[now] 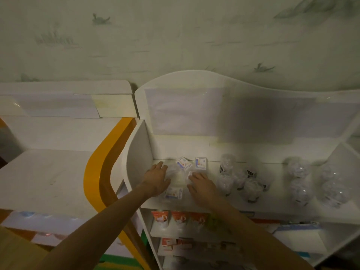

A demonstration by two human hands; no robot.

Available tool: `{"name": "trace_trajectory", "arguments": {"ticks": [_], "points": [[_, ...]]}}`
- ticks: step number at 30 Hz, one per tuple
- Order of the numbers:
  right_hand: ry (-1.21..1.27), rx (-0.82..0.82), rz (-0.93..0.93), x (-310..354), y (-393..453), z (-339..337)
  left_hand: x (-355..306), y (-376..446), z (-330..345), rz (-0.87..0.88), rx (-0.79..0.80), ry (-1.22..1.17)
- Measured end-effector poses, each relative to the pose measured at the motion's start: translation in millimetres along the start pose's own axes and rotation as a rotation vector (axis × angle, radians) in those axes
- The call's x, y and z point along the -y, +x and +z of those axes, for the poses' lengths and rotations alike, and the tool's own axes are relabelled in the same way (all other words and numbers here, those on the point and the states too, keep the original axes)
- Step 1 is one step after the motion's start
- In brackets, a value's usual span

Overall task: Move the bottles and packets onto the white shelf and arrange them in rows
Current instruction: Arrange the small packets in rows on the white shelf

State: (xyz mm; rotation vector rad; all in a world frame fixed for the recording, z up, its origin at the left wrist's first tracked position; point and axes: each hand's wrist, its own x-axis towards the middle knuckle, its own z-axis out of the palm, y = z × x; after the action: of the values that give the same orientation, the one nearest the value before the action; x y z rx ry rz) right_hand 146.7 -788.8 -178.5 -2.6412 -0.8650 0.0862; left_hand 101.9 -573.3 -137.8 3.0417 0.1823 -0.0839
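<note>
Small white packets [183,163] at the left end of the white shelf [214,203], 2 standing at the far side by the back panel, 1 more [173,192] lying near the front edge, a crinkled clear one between the hands. Arranging step under way, judging by the loose spacing: packets on the shelf but not yet in straight rows. Left hand [157,179] laid flat on the shelf beside the clear wrap, fingers spread and holding nothing. Right hand [201,185] with fingers curled over a packet just right of centre; whether pinching or only pressing, cannot tell. Further right, clear bottles [227,172] in loose clusters, some with dark labels, well apart from the packets. Next move likely calls for sliding the near packet back into line with the far 2, then squaring the bottles. Below, lower shelves with orange pouches [179,218].
</note>
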Motion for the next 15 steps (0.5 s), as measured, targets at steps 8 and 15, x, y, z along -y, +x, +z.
{"name": "trace_trajectory", "arguments": {"ticks": [8,15], "points": [[0.059,0.018,-0.004,-14.7,11.1,-2.4,2.5,32.1,2.9,0.027,0.07,0.065],[0.03,-0.018,0.005,-16.8,20.2,0.7,9.2,47.3,8.7,0.068,0.09,0.01]]}}
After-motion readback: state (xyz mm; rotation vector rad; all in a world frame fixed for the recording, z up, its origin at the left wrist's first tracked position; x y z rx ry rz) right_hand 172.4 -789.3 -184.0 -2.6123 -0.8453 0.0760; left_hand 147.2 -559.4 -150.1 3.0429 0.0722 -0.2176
